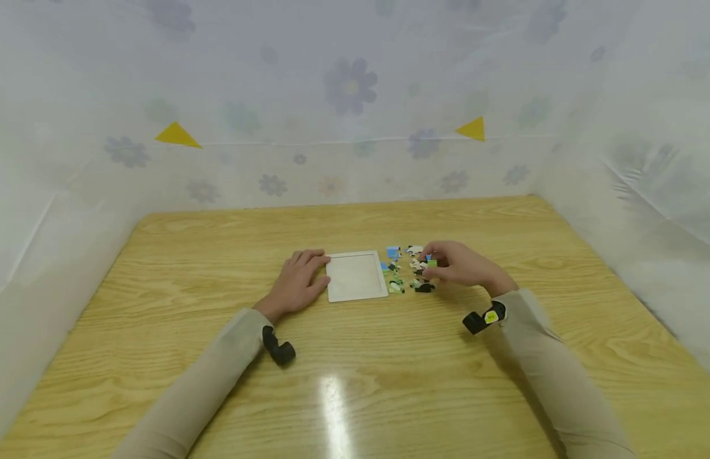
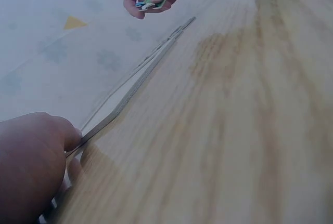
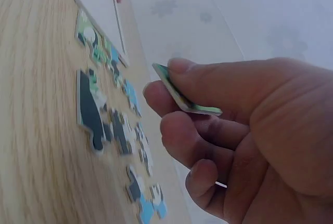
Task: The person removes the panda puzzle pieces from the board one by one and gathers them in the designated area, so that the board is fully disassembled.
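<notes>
My right hand (image 1: 461, 262) pinches a jigsaw puzzle piece (image 3: 174, 90) between thumb and fingers, lifted off the table. The piece shows green and blue and is partly covered by the thumb. Below that hand lie several loose puzzle pieces (image 3: 89, 107), printed in blue, green, black and white. To their left is a flat square puzzle tray (image 1: 357, 297) with a pale rim and no piece inside it. My left hand (image 1: 296, 282) rests at the tray's left edge, its thumb (image 2: 70, 133) and fingers touching the rim.
The wooden table (image 1: 389, 370) spreads around the tray and pieces. White flower-patterned sheeting (image 1: 309, 102) stands behind it and on both sides, with two yellow triangles (image 1: 471, 129) on the back sheet. A black wrist camera (image 1: 279, 347) sits on each sleeve.
</notes>
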Demonstrator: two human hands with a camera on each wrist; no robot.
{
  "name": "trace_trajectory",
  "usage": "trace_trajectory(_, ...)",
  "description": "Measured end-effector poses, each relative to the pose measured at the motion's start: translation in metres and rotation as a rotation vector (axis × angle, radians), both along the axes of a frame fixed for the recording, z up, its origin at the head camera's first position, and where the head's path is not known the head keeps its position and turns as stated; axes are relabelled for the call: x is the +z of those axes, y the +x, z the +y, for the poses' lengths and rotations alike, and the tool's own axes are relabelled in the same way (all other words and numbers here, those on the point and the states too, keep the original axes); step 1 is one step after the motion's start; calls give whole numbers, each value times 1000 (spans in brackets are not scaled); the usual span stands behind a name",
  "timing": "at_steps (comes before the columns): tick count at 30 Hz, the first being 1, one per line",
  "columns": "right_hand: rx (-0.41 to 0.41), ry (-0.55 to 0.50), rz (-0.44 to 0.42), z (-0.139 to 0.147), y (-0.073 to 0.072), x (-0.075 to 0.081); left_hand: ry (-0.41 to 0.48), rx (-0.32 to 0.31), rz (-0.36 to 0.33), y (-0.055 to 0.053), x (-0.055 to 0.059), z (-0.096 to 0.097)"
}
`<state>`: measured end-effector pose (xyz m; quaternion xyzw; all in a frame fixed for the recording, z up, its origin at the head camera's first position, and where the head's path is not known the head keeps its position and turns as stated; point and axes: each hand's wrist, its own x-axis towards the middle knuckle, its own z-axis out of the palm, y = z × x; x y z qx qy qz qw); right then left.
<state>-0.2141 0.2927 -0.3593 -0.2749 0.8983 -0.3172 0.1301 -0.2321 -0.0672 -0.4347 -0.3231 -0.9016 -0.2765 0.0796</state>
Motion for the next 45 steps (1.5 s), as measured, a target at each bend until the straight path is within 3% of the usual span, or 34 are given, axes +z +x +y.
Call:
trace_trajectory(7, -83, -19, -98, 22, 6, -2, -2, -1, -7, -3, 1, 1)
trace_trajectory(17, -95, -56, -177, 40, 13, -18, -10, 1, 0, 1, 1, 0)
trace_trajectory(29, -172, -14, -150, 31, 7, -27, 9, 3, 15, -1, 1, -2)
trace_trajectory(36, -209, 58, -55, 29, 10, -24, 1, 9, -7, -1, 1, -3)
trace_trajectory(45, -228, 73, -82, 33, 6, -26, 9, 12, -11, 0, 4, -4)
